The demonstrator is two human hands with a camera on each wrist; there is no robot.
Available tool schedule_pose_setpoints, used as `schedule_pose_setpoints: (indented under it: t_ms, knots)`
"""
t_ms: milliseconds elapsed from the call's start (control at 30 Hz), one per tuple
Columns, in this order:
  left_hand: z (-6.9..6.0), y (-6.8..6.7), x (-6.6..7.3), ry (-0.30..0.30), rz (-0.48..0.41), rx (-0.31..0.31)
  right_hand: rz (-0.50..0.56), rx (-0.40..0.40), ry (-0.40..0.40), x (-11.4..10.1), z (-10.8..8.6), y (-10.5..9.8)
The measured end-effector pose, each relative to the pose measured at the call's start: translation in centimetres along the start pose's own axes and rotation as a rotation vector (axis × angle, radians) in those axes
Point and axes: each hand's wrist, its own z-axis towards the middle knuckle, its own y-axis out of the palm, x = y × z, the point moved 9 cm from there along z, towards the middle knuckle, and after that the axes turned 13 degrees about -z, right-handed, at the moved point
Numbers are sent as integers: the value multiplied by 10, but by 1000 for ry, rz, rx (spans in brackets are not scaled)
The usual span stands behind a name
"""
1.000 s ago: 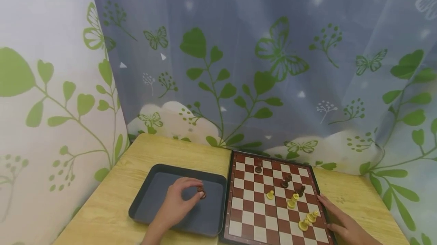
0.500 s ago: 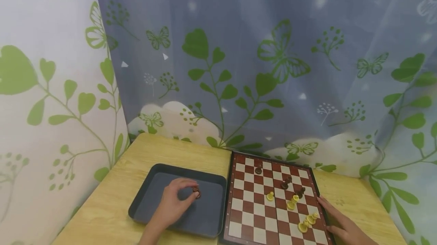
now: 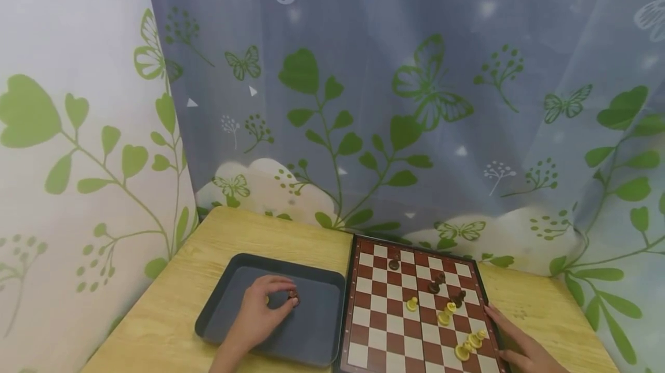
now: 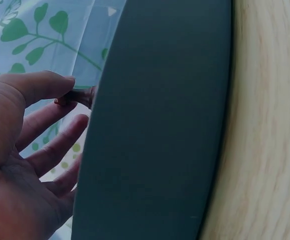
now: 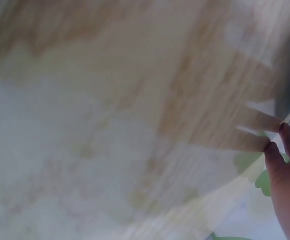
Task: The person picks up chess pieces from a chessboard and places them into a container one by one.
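Observation:
My left hand (image 3: 260, 310) is over the dark tray (image 3: 317, 355), pinching a dark brown chess piece (image 3: 293, 297) between thumb and fingertips. In the left wrist view, the chess piece (image 4: 85, 96) lies sideways at the thumb, the other fingers spread, with the tray wall (image 4: 154, 125) beside it. A small yellowish spot shows in the tray beside the left hand, mostly hidden. My right hand (image 3: 519, 338) lies with extended fingers at the right edge of the chessboard (image 3: 384, 338). In the right wrist view, the right hand (image 5: 289, 175) shows its fingers near a dark edge.
Several pieces stand on the board, among them a brown pawn (image 3: 394, 264) at the back, a gold pawn (image 3: 412, 304) mid-board and a gold piece (image 3: 463, 351) near the front right. The wooden table (image 3: 176, 298) meets a patterned curtain (image 3: 363, 101) behind.
My left hand has moved a little leftward over the tray with the brown chess piece. The right hand stays at the board's edge. The head view has tilted up slightly.

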Motion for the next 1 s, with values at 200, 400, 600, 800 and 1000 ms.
schedule_pose_setpoints:
  t_ms: [200, 400, 600, 800, 1000]
  knots:
    - [-1, 0, -3, -4, 11, -24, -13, -9, 76, 8, -1, 3]
    - [-2, -3, -4, -15, 15, -16, 19, -70, 169, 17, 0, 9]
    - [-2, -2, 0, -9, 16, -17, 41, -58, 131, 13, 1, 5]
    - [-1, -5, 0, 17, 38, 4, -23, 23, 94, 10, 0, 1]
    - [-2, -5, -7, -18, 34, 7, -5, 0, 113, 11, -1, 3]
